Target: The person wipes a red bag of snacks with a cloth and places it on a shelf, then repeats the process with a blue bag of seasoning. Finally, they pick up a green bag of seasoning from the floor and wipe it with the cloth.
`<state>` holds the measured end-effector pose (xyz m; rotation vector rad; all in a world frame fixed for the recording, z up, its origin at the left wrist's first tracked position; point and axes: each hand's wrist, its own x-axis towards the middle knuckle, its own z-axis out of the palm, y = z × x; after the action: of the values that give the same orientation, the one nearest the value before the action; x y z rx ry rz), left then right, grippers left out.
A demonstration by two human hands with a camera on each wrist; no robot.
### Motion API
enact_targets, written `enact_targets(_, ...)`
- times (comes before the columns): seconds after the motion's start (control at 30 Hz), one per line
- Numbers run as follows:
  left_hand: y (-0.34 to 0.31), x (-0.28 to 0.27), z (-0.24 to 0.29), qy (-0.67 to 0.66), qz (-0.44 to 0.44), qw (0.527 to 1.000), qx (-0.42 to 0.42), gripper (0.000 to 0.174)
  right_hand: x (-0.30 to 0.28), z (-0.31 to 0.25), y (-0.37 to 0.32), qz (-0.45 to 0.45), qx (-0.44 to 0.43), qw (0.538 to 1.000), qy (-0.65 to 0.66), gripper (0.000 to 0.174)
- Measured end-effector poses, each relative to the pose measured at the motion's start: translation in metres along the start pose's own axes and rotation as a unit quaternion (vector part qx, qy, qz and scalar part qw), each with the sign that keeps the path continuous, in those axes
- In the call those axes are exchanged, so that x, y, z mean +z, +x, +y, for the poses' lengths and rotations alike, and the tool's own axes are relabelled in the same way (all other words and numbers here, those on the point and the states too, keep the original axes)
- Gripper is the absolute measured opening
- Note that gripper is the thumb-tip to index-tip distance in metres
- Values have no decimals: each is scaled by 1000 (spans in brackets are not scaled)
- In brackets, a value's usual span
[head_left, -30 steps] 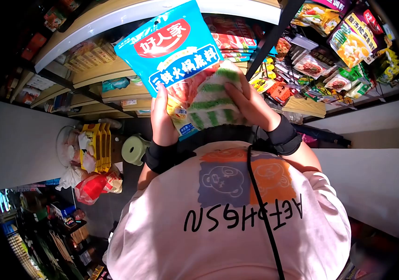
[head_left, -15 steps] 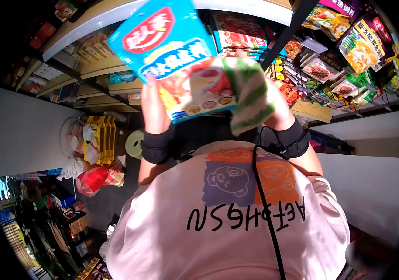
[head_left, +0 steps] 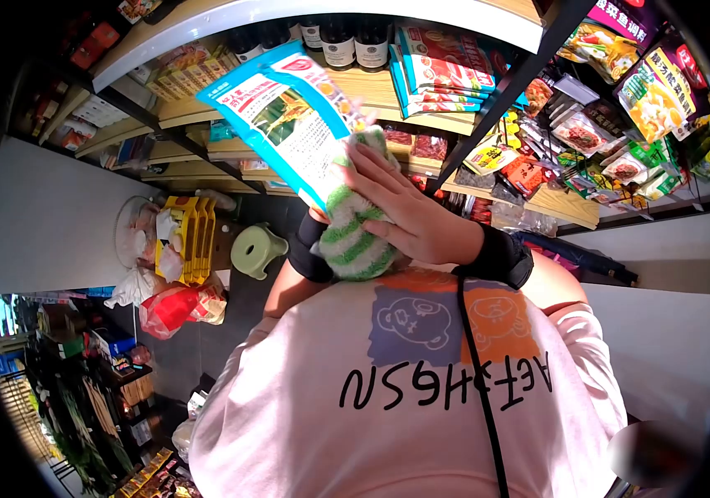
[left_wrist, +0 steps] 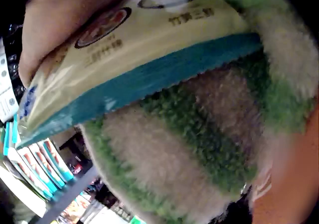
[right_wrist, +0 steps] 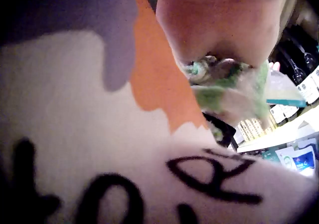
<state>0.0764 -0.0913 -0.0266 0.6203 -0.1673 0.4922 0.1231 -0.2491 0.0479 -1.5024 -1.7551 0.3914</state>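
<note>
A blue-edged hot pot seasoning packet [head_left: 272,112] is tilted in front of the chest, its printed back facing up in the head view. My left hand [left_wrist: 65,24] grips it by the lower end; in the head view that hand is mostly hidden behind packet and cloth. Over the packet's lower right lies a fluffy green-and-white striped cloth [head_left: 359,253]. My right hand [head_left: 405,203] rests on this cloth with fairly straight fingers, pressing it toward the packet. In the left wrist view the cloth [left_wrist: 164,149] bulges below the packet's sealed edge [left_wrist: 149,84].
Ahead is a wooden shelf [head_left: 367,87] with dark bottles [head_left: 338,46] and stacked blue-and-red packets [head_left: 446,70]. Seasoning pouches [head_left: 654,91] hang at the right. A green stool [head_left: 257,251] and red bag [head_left: 168,314] stand lower left. A black cord [head_left: 483,382] runs down the shirt.
The packet has been turned from its front to its back and lowered. My right hand has moved left with the cloth, from the packet's right edge onto its lower part.
</note>
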Motion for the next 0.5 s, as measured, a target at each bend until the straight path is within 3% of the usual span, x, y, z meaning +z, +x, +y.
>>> enact_targets(0.13, -11, 42, 2, -99, -35, 992, -76, 71, -5, -6, 10, 6, -31, 984, -177, 61)
enact_targets(0.23, -26, 45, 4, -136, -41, 983, -117, 72, -6, 1, 16, 25, -14, 972, -234, 61)
enact_targets(0.27, -29, 46, 4, -142, -40, 981, -127, 72, -11, 1, 21, 28, 5, 985, -172, 58)
enact_targets(0.43, -36, 48, 7, -152, -33, 976, -151, 75, -53, 50, 17, 131, -16, 939, -317, 45)
enact_targets(0.5, -36, 47, 9, -151, -31, 976, -156, 76, -57, 51, 3, 116, 115, 985, -52, 43)
